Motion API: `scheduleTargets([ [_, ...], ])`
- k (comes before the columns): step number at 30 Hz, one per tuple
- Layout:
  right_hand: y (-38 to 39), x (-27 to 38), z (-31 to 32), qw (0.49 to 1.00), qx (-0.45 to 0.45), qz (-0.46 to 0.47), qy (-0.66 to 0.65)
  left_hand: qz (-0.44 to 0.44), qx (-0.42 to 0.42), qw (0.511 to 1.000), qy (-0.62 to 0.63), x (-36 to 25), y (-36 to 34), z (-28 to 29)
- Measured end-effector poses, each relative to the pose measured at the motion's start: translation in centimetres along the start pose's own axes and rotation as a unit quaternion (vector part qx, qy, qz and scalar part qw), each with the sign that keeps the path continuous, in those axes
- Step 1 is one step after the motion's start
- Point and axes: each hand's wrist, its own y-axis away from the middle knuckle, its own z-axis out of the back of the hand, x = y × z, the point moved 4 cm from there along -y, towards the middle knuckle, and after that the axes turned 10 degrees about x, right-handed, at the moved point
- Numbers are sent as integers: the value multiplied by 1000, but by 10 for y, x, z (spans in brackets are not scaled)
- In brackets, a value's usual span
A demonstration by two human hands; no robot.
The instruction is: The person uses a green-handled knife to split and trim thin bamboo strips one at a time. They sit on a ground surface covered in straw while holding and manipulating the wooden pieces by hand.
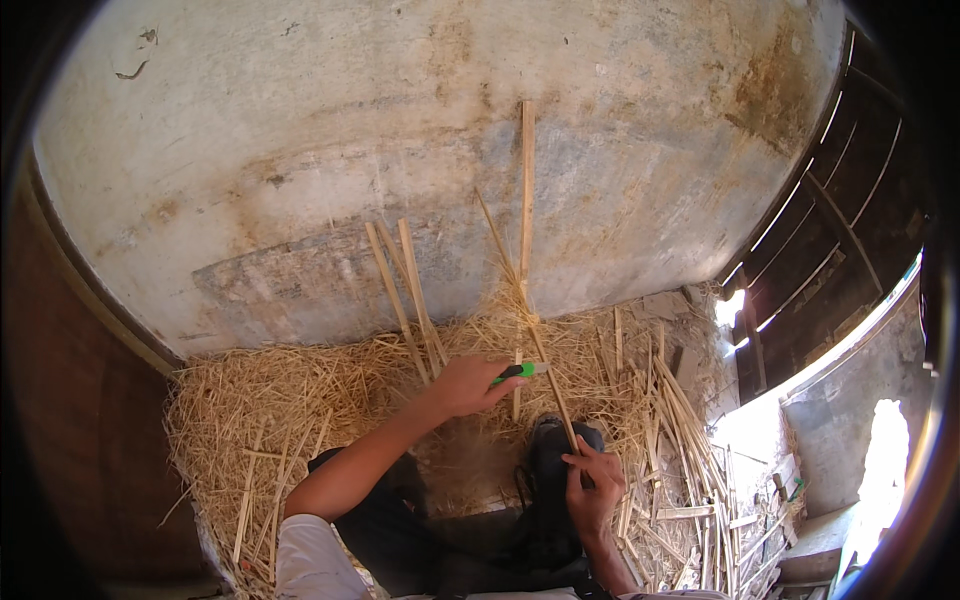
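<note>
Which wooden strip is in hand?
The long, thin wooden strip slanting up from the right hand, past the green utility knife; no other is gripped.

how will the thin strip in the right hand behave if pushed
The thin strip is probably fairly stiff, running nearly straight from the right hand. It is likely light, being so slender. It may splinter, given the straw-like shavings around it.

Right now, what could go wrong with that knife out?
1. The left hand holds the knife with its blade at the strip; the bare right hand grips that strip lower down, so a slip that way could cut it.
2. The strip's lower part runs close by the leg in the picture, so a stray blade might catch that too.
3. Loose shavings cover much of the floor; footing could be slippery.
</note>
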Motion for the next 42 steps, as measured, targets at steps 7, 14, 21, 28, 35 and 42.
scheduleTargets([
  [7, -4, 10, -4, 1000, -16, 1, 5, 37, -91, 995, -2, 20, -8, -4],
  [14, -1, 0, -8, 1000, -8, 7, -8, 27, -75, 994, 69, 19, -13, 8],
  [21, -2, 4, -6, 1000, 13, 14, -6, 12, -31, 999, 31, -2, -6, 2],
  [28, 10, 8, 5, 999, 35, 3, -5, 15, -20, 1000, 5, 9, -7, -6],
  [35, 7, 5, 2, 1000, 22, -6, -18, 13, -24, 1000, 13, 9, -7, -2],
  [42, 1, 15, 3, 997, 24, -38, -56, 15, -7, 1000, 15, 9, -5, -2],
])
